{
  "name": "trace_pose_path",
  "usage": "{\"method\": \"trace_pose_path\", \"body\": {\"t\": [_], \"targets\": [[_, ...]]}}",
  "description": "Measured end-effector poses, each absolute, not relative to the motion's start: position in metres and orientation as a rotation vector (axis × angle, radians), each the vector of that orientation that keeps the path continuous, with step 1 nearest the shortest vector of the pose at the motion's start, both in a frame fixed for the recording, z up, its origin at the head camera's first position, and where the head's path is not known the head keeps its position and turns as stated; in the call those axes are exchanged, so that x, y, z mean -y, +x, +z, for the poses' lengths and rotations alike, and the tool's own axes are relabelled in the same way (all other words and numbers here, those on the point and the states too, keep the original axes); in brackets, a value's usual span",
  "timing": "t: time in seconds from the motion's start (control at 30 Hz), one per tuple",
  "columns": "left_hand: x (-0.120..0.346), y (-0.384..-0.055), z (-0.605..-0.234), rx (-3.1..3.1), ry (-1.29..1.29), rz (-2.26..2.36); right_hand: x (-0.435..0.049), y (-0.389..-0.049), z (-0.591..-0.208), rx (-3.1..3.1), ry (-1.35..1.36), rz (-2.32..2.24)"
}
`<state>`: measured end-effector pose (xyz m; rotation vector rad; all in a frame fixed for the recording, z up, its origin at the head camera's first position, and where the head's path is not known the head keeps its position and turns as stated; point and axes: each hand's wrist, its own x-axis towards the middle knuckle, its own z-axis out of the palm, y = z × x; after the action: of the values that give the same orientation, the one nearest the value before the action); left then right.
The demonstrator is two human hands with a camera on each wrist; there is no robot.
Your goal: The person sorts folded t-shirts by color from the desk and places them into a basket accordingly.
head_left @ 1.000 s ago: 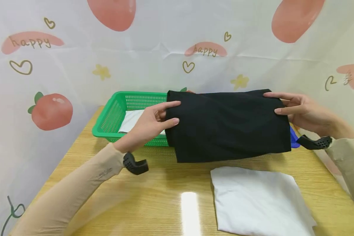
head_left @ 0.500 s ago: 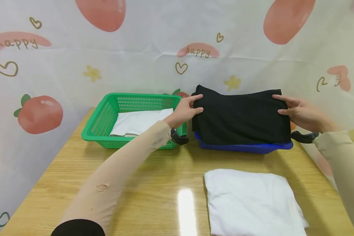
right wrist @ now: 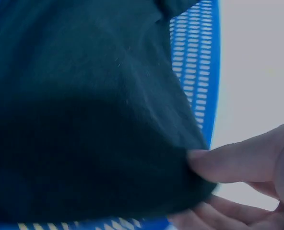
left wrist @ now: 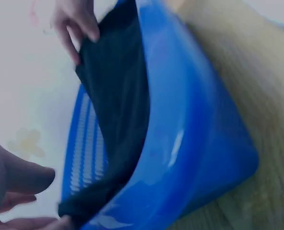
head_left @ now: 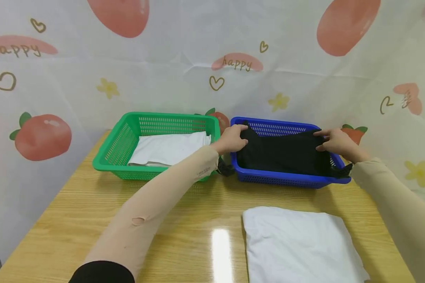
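Note:
A folded black cloth [head_left: 287,153] lies mostly inside the blue basket [head_left: 287,177] at the back right, its two upper corners raised toward the rim. My left hand [head_left: 231,139] is at the cloth's left corner. In the left wrist view its thumb [left wrist: 29,175] stands apart from the fabric, while a fingertip touches the corner. With thumb and fingers, my right hand [head_left: 338,143] pinches the right corner; in the right wrist view the thumb [right wrist: 242,160] presses on top of the fabric, with the other fingers beneath.
A green basket [head_left: 122,167] holding a folded white cloth [head_left: 170,147] stands left of the blue one. Another folded white cloth [head_left: 301,245] lies on the wooden table [head_left: 177,220] near the front right. A printed curtain [head_left: 177,86] hangs behind the baskets.
Both hands have carried the black cloth rightward from in front of the baskets, then lowered it into the blue basket. The left thumb now stands off the cloth.

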<state>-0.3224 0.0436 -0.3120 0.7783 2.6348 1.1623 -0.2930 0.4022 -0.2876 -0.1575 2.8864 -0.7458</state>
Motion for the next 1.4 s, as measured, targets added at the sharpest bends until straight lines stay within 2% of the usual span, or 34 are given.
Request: {"method": "trace_pose_path", "body": {"t": [0.1,0.23,0.43,0.6,0.73,0.9,1.13,1.4], "targets": [[-0.031,-0.305,-0.308,-2.607,0.795,1.262,-0.400,-0.288,-0.285,-3.047,-0.194,-0.598],[-0.011,-0.267,-0.309,-2.563,0.868,1.521,-0.406,-0.265,-0.278,-3.195,-0.251,-0.723],[0.000,-0.201,-0.322,-2.359,0.956,1.843,-0.420,-0.201,-0.279,-3.098,-0.256,-1.247],[-0.001,-0.167,-0.336,-2.189,0.870,1.882,-0.429,-0.152,-0.302,-2.954,-0.231,-1.431],[0.007,-0.156,-0.350,-2.148,0.766,1.814,-0.434,-0.133,-0.319,-2.821,-0.343,-1.378],[0.013,-0.146,-0.371,-2.138,0.657,1.735,-0.443,-0.125,-0.341,-2.599,-0.399,-1.300],[0.016,-0.139,-0.391,-1.999,0.515,1.767,-0.465,-0.121,-0.368,-2.404,-0.375,-1.322],[0.008,-0.133,-0.397,-1.812,0.361,1.806,-0.493,-0.112,-0.377,-2.087,-0.317,-1.377]]}}
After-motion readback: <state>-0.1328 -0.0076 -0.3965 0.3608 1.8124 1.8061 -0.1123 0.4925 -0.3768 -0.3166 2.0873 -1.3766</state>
